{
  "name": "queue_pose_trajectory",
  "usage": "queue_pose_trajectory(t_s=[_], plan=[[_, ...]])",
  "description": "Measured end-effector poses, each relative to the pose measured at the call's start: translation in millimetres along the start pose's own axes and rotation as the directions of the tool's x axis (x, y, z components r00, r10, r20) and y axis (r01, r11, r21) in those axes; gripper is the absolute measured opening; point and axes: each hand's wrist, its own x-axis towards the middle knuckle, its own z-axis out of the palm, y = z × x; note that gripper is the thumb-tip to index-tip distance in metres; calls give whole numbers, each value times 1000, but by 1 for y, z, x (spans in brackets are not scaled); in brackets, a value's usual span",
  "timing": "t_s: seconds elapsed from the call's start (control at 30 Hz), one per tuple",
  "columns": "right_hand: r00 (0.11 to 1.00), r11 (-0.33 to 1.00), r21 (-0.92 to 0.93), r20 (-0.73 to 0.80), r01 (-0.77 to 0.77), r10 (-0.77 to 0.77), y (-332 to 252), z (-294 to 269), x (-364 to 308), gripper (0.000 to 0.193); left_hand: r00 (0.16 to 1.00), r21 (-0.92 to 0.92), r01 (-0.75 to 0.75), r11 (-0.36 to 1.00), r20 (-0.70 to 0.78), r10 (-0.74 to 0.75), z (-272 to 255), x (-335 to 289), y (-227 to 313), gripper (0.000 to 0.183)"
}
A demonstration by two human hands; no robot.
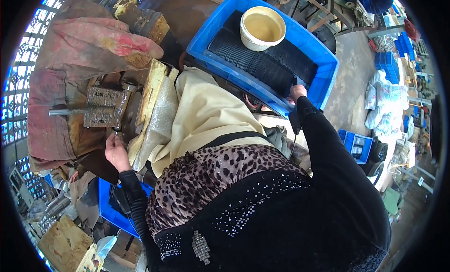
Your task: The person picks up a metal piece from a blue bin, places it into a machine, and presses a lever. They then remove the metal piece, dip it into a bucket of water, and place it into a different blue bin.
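My right hand point(298, 92) reaches into the near right corner of a large blue bin point(262, 91). Rows of thin black plates point(248, 61) stand on edge in it. The fingers are closed around the end of a row, seemingly on one dark plate. On the left, my left hand point(117, 154) pinches a short metal handle point(116, 131) at the near side of a wet, grimy metal fixture point(105, 103). A bare metal rod point(68, 111) sticks out of the fixture to the left.
A cream plastic bucket point(262, 29) rests on the plates in the bin. Stained red cloth point(89, 42) drapes around the fixture. A wooden board point(152, 91) with bubble wrap point(161, 117) stands beside my lap. Smaller blue bins point(355, 146) sit at right and lower left.
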Motion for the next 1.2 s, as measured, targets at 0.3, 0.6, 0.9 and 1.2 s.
queue_pose_trajectory(t_s=[0.3, 0.6, 0.9, 1.2], plan=[[959, 963, 223, -205, -149, 196, -13, 5, 0, 39, 999, 25, 43, 999, 27, -43, -2, 0, 6, 28], [960, 923, 283, -17, -262, 278, -15, -9, -15, 36, 998, -61, 60, 996, 21, -59, 2, 6, -9, 26], [995, 999, 38, -96, -31, 35, -4, -8, -26, 35, 998, 8, -34, 999, -48, 35, 0, -2, 0, 23], [994, 949, 296, 32, -112, 107, 0, 9, -12, 31, 999, -30, 3, 1000, -41, -4, 6, -3, 12, 23]])
